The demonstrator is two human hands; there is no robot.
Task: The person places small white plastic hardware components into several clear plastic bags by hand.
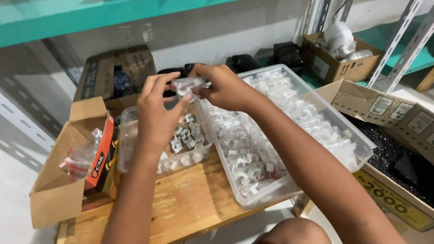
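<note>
Clips in small clear packets already fill most of the large clear bin (358,149) on the right of my desk (182,206), while loose white clips (187,135) remain in the smaller clear tub (125,145) to its left, so by my reckoning the packing is well along but unfinished. My left hand (156,114) and right hand (224,87) meet above the tub, fingers curled and pinching one small clear packet (186,84) between them, held up near the far rims of both containers.
</note>
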